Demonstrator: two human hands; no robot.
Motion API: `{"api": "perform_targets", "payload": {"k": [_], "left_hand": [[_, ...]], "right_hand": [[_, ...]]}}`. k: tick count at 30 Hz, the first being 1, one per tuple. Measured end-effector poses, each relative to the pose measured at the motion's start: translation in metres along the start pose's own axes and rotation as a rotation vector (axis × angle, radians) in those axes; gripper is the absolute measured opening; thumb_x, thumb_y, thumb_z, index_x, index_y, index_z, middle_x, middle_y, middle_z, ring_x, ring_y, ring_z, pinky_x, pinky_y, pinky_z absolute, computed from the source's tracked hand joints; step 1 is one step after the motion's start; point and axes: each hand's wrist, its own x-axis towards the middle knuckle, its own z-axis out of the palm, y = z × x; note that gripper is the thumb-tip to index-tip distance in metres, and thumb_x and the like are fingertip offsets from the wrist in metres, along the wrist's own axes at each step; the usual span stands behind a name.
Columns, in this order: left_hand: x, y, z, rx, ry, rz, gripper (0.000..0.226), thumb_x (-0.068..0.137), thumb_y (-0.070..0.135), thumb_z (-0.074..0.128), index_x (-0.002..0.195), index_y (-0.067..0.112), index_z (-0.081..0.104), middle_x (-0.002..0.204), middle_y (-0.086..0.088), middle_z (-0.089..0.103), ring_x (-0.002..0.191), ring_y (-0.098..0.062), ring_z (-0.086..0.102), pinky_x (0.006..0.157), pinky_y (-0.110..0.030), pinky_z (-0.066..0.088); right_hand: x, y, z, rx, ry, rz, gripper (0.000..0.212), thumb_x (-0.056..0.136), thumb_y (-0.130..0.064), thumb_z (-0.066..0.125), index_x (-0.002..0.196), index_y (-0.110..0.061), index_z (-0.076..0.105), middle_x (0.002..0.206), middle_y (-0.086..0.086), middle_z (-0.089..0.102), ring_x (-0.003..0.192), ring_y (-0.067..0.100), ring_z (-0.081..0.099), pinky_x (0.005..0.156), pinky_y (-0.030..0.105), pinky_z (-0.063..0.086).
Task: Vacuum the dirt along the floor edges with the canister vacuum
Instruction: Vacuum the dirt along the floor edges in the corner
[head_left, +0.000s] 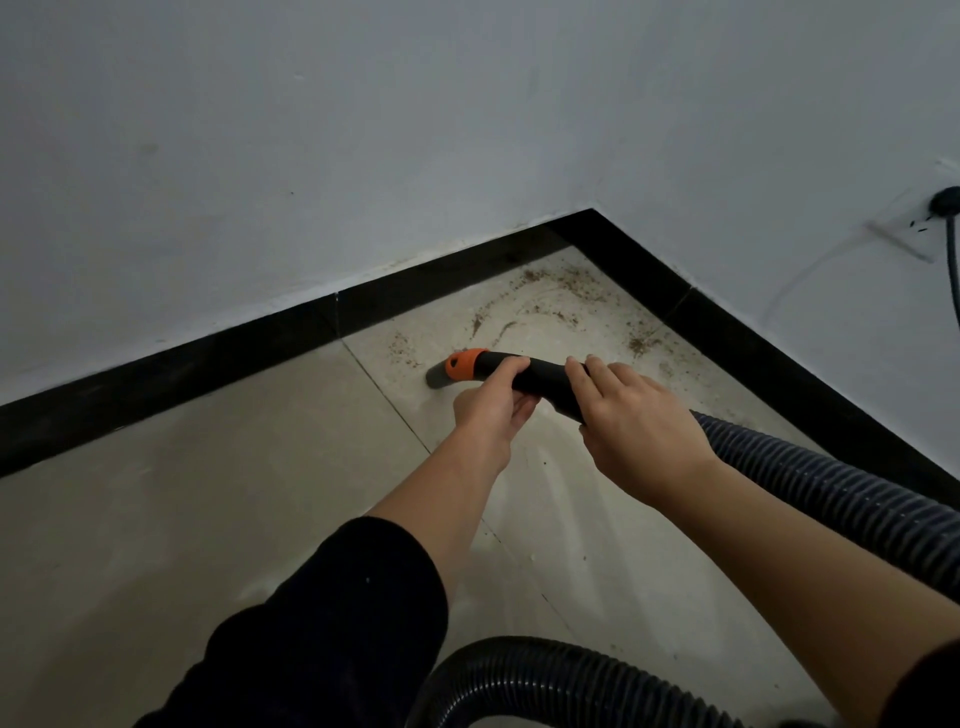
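Your vacuum's nozzle (439, 375) sits on the floor (182, 519), near the left skirting (208, 364). Both hands grip the black wand (543, 378) with curled fingers: your left hand (491, 410) behind the orange collar (464, 364), your right hand (634, 431) where the hose (831, 493) joins. Brown dirt (550, 296) lies ahead in the corner, so most edge work looks undone.

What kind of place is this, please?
Probably a corner of an indoor room: white walls meet above a black baseboard, and the pale tiled floor carries scattered dirt.
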Motion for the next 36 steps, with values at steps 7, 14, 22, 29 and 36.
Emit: {"api": "perform_targets", "payload": {"k": [7, 14, 22, 29, 36], "left_hand": [[0.003, 0.003, 0.002, -0.015, -0.007, -0.004, 0.041, 0.085, 0.017, 0.074, 0.119, 0.001, 0.06, 0.096, -0.013, 0.072, 0.08, -0.014, 0.07, 0.063, -0.016, 0.056], [0.008, 0.006, 0.0, -0.021, 0.003, 0.006, 0.041, 0.084, 0.018, 0.075, 0.118, 0.0, 0.06, 0.099, -0.015, 0.072, 0.081, -0.014, 0.07, 0.067, -0.018, 0.057], [0.012, 0.01, 0.0, -0.008, 0.009, 0.029, 0.034, 0.084, 0.018, 0.075, 0.111, 0.002, 0.061, 0.098, -0.014, 0.072, 0.083, -0.015, 0.071, 0.071, -0.019, 0.057], [0.01, 0.012, 0.0, 0.0, 0.043, 0.043, 0.027, 0.085, 0.015, 0.074, 0.105, 0.004, 0.06, 0.098, -0.015, 0.071, 0.084, -0.016, 0.07, 0.085, -0.025, 0.057], [0.008, 0.018, -0.003, 0.006, 0.07, 0.057, 0.023, 0.086, 0.015, 0.073, 0.102, 0.005, 0.059, 0.096, -0.015, 0.071, 0.081, -0.016, 0.07, 0.085, -0.026, 0.057]], "right_hand": [[0.005, 0.001, 0.002, -0.023, -0.004, 0.004, 0.068, 0.071, -0.012, 0.078, 0.131, 0.004, 0.052, 0.114, 0.019, 0.063, 0.087, 0.03, 0.064, 0.074, 0.037, 0.055], [0.01, -0.001, 0.005, -0.024, 0.019, 0.007, 0.069, 0.067, -0.011, 0.081, 0.129, 0.004, 0.054, 0.111, 0.019, 0.065, 0.085, 0.031, 0.065, 0.07, 0.037, 0.055], [0.015, -0.004, 0.005, -0.031, 0.033, 0.014, 0.069, 0.07, -0.012, 0.079, 0.132, 0.003, 0.053, 0.115, 0.019, 0.064, 0.089, 0.03, 0.064, 0.073, 0.036, 0.055], [0.017, -0.007, 0.009, -0.016, 0.091, 0.018, 0.073, 0.059, -0.012, 0.086, 0.125, 0.004, 0.058, 0.105, 0.017, 0.066, 0.078, 0.029, 0.064, 0.063, 0.033, 0.054], [0.021, -0.012, 0.01, -0.002, 0.111, 0.018, 0.075, 0.057, -0.013, 0.087, 0.124, 0.003, 0.059, 0.105, 0.018, 0.067, 0.079, 0.028, 0.065, 0.064, 0.033, 0.054]]}}
